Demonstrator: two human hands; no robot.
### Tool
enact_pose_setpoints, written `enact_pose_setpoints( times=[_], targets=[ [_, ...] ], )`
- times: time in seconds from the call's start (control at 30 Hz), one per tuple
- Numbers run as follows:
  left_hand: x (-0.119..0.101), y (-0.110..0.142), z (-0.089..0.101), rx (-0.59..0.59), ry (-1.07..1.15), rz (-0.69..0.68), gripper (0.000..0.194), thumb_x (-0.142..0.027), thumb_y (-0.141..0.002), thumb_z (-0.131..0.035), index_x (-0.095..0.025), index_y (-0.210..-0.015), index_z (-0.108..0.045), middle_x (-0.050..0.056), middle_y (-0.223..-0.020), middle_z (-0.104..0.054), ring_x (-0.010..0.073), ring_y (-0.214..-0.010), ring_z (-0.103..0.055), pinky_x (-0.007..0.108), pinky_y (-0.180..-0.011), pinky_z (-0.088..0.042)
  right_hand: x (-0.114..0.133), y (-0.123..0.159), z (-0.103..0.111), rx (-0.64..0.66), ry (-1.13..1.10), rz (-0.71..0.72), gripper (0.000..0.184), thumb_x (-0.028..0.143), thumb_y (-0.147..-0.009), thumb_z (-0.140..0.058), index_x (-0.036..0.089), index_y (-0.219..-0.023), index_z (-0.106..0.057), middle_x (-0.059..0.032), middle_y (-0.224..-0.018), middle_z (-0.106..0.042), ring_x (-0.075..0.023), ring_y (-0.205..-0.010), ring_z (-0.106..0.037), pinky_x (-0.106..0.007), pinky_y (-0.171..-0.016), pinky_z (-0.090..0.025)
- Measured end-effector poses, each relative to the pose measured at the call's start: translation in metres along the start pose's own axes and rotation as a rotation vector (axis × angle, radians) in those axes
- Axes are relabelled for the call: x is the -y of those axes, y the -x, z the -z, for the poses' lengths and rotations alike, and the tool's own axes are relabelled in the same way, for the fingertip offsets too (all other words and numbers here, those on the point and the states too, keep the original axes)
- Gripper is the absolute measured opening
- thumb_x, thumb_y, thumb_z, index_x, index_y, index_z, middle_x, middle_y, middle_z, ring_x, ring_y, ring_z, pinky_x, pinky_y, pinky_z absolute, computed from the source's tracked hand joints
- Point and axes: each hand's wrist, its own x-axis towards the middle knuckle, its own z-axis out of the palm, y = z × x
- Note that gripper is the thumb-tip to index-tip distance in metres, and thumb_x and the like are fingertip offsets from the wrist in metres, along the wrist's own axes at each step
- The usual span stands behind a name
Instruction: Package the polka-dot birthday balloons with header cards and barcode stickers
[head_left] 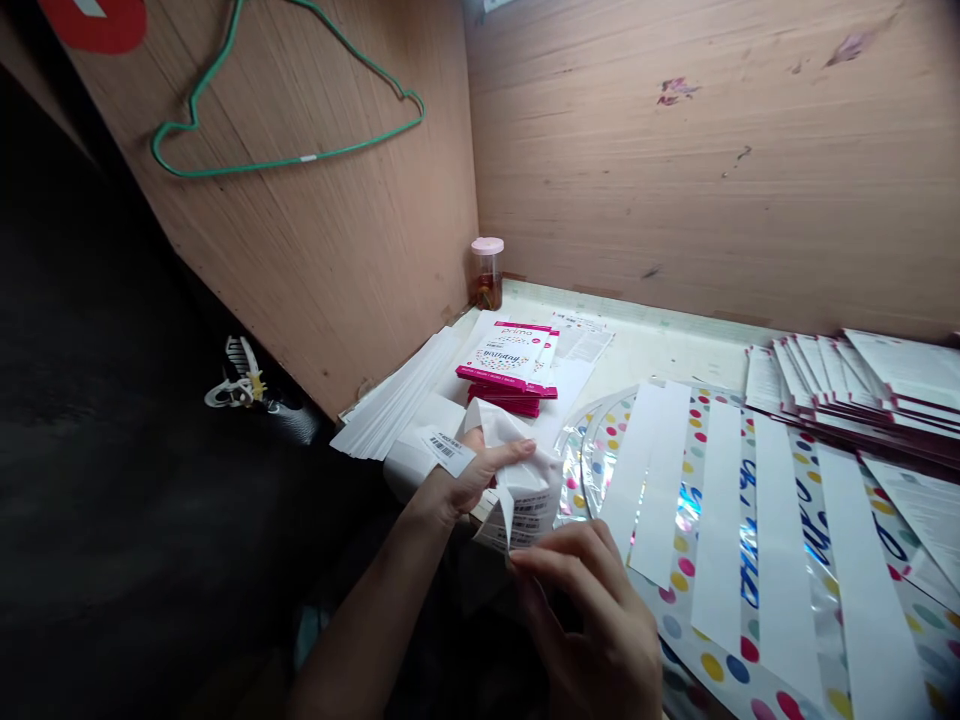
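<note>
My left hand [474, 478] is closed around a crumpled white strip of barcode labels [521, 495], thumb pressed on top. A single barcode label [448, 451] sticks to the back of that wrist. My right hand [596, 610], in the lower middle, pinches the lower edge of the same label strip with its fingertips. Both hands hover at the near edge of the table, just left of shiny foil balloons with coloured dots [750, 560] that lie flat under several white paper strips [716, 520].
A stack of pink-and-white packets [510, 365] lies behind my hands, beside a pile of white paper strips [397, 400]. A fanned row of card packets [855, 390] sits at right. A small pink-lidded jar [487, 272] stands in the corner. A green hanger [285, 90] hangs on the wooden wall.
</note>
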Motion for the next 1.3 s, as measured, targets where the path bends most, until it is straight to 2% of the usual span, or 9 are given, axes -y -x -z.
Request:
enact_pose_setpoints(
  times=[0.17,0.27,0.37,0.43,0.5,0.8,0.93,1.13,1.3],
  targets=[
    [-0.001,0.002,-0.005,0.022,-0.02,-0.072,0.037,-0.036,-0.068,-0.083,-0.014,-0.093,-0.068,0.007,-0.081,-0.072,0.0195,-0.075,-0.069,0.029,-0.07,-0.054,-0.002,-0.011,0.002,-0.048,-0.033,-0.16,0.011,0.011,-0.085,-0.062,0.022,-0.088,-0.061,-0.0037,-0.081,-0.06,-0.0169,-0.075,-0.059,-0.03,-0.067,-0.049],
    [-0.004,0.008,-0.003,0.049,-0.017,-0.061,0.039,-0.042,-0.071,-0.081,-0.013,-0.092,-0.067,0.006,-0.079,-0.071,0.0185,-0.072,-0.068,0.027,-0.069,-0.053,-0.015,-0.017,0.007,-0.027,-0.211,-0.418,0.007,0.024,-0.087,-0.063,0.021,-0.083,-0.059,-0.0025,-0.077,-0.062,-0.0158,-0.071,-0.06,-0.028,-0.064,-0.049],
    [-0.005,0.016,0.002,0.25,-0.035,-0.029,0.046,-0.052,-0.073,-0.076,-0.015,-0.099,-0.067,0.008,-0.086,-0.071,0.0216,-0.08,-0.069,0.029,-0.071,-0.052,-0.03,-0.025,0.014,0.007,-0.503,-0.721,0.022,0.039,-0.084,-0.067,0.019,-0.081,-0.058,-0.0008,-0.072,-0.061,-0.0145,-0.066,-0.06,-0.027,-0.062,-0.05],
    [-0.002,0.022,0.005,0.417,-0.091,0.0,0.052,-0.041,-0.069,-0.082,-0.019,-0.111,-0.063,0.007,-0.095,-0.071,0.0229,-0.087,-0.069,0.031,-0.077,-0.052,-0.04,-0.03,0.017,0.002,-0.678,-0.841,0.03,0.043,-0.078,-0.073,0.018,-0.08,-0.058,0.0,-0.07,-0.06,-0.0134,-0.064,-0.059,-0.026,-0.061,-0.051],
    [0.003,0.026,0.006,0.484,-0.152,0.01,0.06,-0.023,-0.066,-0.084,-0.024,-0.12,-0.058,0.005,-0.098,-0.07,0.0219,-0.09,-0.068,0.032,-0.081,-0.051,-0.048,-0.032,0.02,0.002,-0.8,-0.936,0.034,0.043,-0.072,-0.079,0.017,-0.078,-0.058,0.0001,-0.07,-0.061,-0.0122,-0.061,-0.058,-0.026,-0.058,-0.052],
    [0.018,0.029,0.009,0.285,-0.412,-0.155,0.03,-0.016,-0.074,-0.074,-0.02,-0.103,-0.069,0.005,-0.086,-0.069,0.0225,-0.085,-0.067,0.03,-0.079,-0.051,-0.062,-0.039,0.037,0.009,-1.141,-1.306,0.035,0.029,-0.063,-0.085,0.018,-0.078,-0.055,0.0021,-0.064,-0.061,-0.0092,-0.052,-0.057,-0.022,-0.052,-0.054],
    [0.027,0.016,0.01,0.2,-0.342,-0.158,0.037,-0.021,-0.074,-0.074,-0.02,-0.111,-0.065,0.006,-0.092,-0.072,0.0229,-0.086,-0.068,0.031,-0.078,-0.051,-0.037,-0.03,0.033,-0.096,-1.164,-1.223,0.032,0.032,-0.065,-0.083,0.02,-0.077,-0.056,0.0026,-0.068,-0.058,-0.0109,-0.056,-0.057,-0.025,-0.055,-0.054],
    [0.044,-0.014,-0.007,0.063,-0.145,-0.212,0.056,-0.021,-0.069,-0.075,-0.018,-0.122,-0.058,0.006,-0.086,-0.075,0.0211,-0.075,-0.069,0.031,-0.073,-0.051,0.02,0.002,-0.023,0.195,-1.019,-0.83,0.022,0.038,-0.078,-0.073,0.019,-0.076,-0.061,-0.0009,-0.077,-0.057,-0.0125,-0.067,-0.054,-0.026,-0.063,-0.048],
    [0.046,-0.014,-0.016,0.04,-0.151,-0.216,0.054,-0.02,-0.072,-0.072,-0.019,-0.124,-0.057,0.006,-0.094,-0.074,0.0221,-0.083,-0.068,0.032,-0.077,-0.051,0.018,0.012,-0.041,0.091,-0.669,-0.624,0.016,0.034,-0.088,-0.061,0.02,-0.081,-0.061,-0.001,-0.075,-0.058,-0.0129,-0.067,-0.054,-0.024,-0.062,-0.046]
  ],
)
